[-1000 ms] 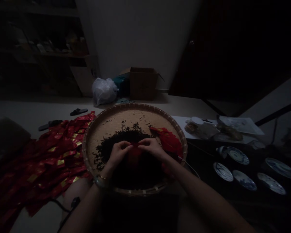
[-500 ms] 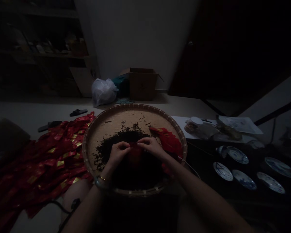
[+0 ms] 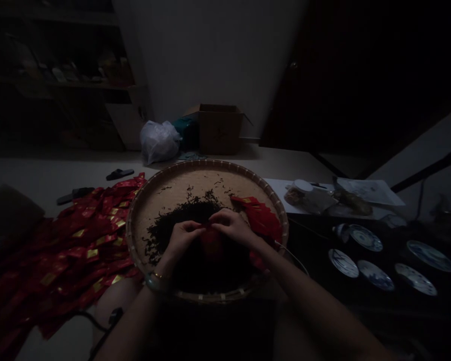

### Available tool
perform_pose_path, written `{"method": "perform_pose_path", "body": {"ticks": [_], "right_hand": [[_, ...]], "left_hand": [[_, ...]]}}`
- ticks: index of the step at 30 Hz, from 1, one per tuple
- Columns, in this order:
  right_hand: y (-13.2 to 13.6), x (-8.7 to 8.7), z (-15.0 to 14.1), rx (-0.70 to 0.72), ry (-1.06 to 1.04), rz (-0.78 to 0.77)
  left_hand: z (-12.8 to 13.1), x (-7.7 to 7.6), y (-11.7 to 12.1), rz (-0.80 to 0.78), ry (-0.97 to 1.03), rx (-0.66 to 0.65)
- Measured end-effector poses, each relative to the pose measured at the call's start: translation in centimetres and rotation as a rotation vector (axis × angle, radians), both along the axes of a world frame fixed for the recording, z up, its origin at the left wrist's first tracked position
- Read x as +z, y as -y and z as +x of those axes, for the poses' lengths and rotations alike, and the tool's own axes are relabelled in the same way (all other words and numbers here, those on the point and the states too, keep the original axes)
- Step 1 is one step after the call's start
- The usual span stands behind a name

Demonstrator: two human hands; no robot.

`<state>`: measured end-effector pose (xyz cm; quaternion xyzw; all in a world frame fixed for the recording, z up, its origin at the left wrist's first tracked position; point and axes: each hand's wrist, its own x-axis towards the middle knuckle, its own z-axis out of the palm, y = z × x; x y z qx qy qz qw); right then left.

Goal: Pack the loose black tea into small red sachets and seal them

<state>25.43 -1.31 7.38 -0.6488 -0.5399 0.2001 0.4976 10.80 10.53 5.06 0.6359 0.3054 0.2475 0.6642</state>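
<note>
Dim light, fine detail lost. Nearest: your forearms, bare; smooth, round pale-green bangle [image 3: 151, 282] plus a thin gold-toned one on the left wrist. Your left hand [image 3: 181, 239] pinches the top edge of a red packet [image 3: 211, 245], thumb against curled fingers, gap narrow. Your right hand [image 3: 233, 226] pinches the same edge from the other side, grip equally narrow. Packet is small, flat-looking, rectangular, hangs upright between both hands over the dark leaves [image 3: 195, 210]; its lower part sinks into shadow, can't tell if it touches them. Leaves: thin, twisted, dry-looking, heaped thick near you, scattered loose at the far edge. All sit in a round woven tray [image 3: 203, 178], tan, shallow, bound rim with pale ties. Right inside of tray: fanned stack of flat red sleeves [image 3: 263, 219]. Left of tray, on the floor: broad heap of glossy, crinkled red packets [image 3: 65, 245] with gold patches. Right: dark surface with blue-and-white dishes [image 3: 343, 263], glazed, round to oval; behind them a clear jar [image 3: 298, 193], white lid. Farther: dark slipper [image 3: 119, 174], crumpled translucent plastic bag [image 3: 160, 143], open brown cardboard box [image 3: 220, 131] by a plain wall.
</note>
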Motion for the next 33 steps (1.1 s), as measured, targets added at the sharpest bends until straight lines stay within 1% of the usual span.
{"method": "perform_pose_path", "body": {"ticks": [5,8,13,16,19,21,23,25,26,28,30,31,33], "right_hand": [[0.5,0.2,0.2,0.098,0.306,0.030],[0.7,0.3,0.2,0.122,0.417,0.024],[0.7,0.8,0.0,0.120,0.392,-0.018],[0.5,0.9,-0.4,0.089,0.341,-0.064],[0.3,1.0,-0.7,0.036,0.274,-0.118],[0.4,1.4,-0.4,0.009,0.213,-0.199],[0.9,2.0,0.7,0.017,0.166,-0.306],[1.9,2.2,2.5,0.038,0.192,-0.403],[2.5,2.1,3.5,0.028,0.259,-0.438],[3.6,1.3,5.2,0.003,0.411,-0.587],[4.2,0.2,6.3,0.004,0.485,-0.730],[4.3,-0.4,6.5,0.011,0.498,-0.777],[4.2,-1.1,6.6,0.032,0.503,-0.816]], "left_hand": [[0.1,-0.3,0.1,0.085,-0.013,0.001],[0.1,-0.5,0.0,0.115,-0.013,-0.018],[0.0,-0.4,0.1,0.169,0.024,-0.079],[-0.2,0.0,0.2,0.194,0.023,-0.136],[-0.2,0.3,0.2,0.176,0.000,-0.186],[-0.2,0.3,0.2,0.160,-0.029,-0.211],[-0.1,0.3,0.1,0.163,-0.056,-0.233],[-0.1,0.3,0.1,0.158,-0.054,-0.233],[-0.1,0.2,0.1,0.146,-0.043,-0.229],[-0.1,0.2,0.0,0.106,-0.014,-0.223],[-0.1,0.1,0.0,0.062,0.002,-0.225],[0.0,0.1,-0.1,0.044,0.003,-0.227],[0.0,0.0,-0.1,0.020,-0.015,-0.220]]}}
